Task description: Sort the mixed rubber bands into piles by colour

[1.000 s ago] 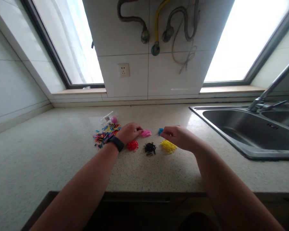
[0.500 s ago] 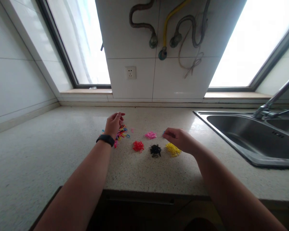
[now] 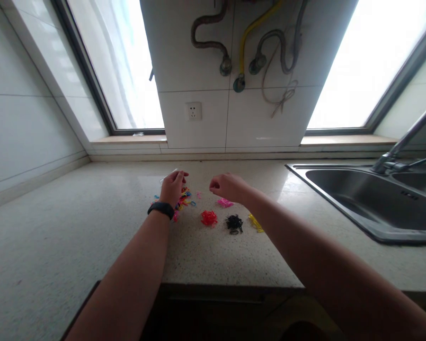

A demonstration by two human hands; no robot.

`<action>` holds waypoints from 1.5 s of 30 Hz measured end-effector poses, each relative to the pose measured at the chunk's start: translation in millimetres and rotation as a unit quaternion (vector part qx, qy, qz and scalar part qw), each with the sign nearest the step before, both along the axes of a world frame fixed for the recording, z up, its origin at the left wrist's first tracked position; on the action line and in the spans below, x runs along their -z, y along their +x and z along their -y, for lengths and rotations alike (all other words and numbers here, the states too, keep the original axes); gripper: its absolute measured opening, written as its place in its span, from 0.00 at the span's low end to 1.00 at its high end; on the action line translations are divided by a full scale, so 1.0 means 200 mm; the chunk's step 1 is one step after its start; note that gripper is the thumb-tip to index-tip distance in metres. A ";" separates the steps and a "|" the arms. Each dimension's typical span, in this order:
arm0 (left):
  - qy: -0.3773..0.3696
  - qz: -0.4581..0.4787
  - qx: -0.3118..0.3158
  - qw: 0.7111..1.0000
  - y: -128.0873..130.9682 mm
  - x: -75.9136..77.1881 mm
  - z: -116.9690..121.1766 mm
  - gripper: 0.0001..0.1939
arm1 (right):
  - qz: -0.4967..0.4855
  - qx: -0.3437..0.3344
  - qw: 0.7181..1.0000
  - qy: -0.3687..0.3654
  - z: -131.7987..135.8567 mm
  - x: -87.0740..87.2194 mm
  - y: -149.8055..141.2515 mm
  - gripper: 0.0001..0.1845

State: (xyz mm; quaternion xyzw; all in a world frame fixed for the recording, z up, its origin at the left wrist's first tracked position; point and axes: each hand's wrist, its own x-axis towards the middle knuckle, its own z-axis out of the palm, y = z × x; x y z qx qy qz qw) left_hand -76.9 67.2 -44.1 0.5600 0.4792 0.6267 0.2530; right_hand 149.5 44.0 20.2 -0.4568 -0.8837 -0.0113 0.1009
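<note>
My left hand [image 3: 173,186], fingers curled, is over a mixed pile of small colourful rubber bands [image 3: 185,195]; what it may hold is hidden. A thin clear edge [image 3: 168,175] shows just behind it. To its right hovers my right hand [image 3: 227,186], fingers bent together, with nothing visible at the tips. Below that hand lies a pink heap of bands [image 3: 225,202], partly covered by it. Nearer to me are a red heap [image 3: 209,218], a black heap [image 3: 234,223] and a yellow heap [image 3: 256,223], the last partly behind my right forearm.
A steel sink [image 3: 341,208] with a tap [image 3: 404,142] is set into the countertop [image 3: 213,260] at the right. Along the back stands a tiled wall with a socket [image 3: 193,111] and hoses [image 3: 246,42]. One pink band [image 3: 199,195] lies apart.
My right hand has moved left, from beyond the yellow heap to above the pink one. A blue bit at its fingertips is no longer visible. My left hand stays by the mixed pile; the view shifted slightly.
</note>
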 end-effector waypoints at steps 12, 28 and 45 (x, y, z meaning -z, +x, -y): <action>0.014 -0.051 -0.008 0.999 0.00 0.00 -0.01 0.19 | 0.084 0.041 0.995 -0.037 -0.14 0.14 -0.32 0.23; -0.003 -0.114 -0.002 0.993 0.02 0.00 0.00 0.20 | 0.044 0.005 0.999 -0.020 -0.10 0.03 0.02 0.12; -0.011 -0.286 0.026 0.958 0.11 -0.01 0.08 0.20 | -0.578 0.015 0.802 -0.147 0.09 0.10 0.56 0.12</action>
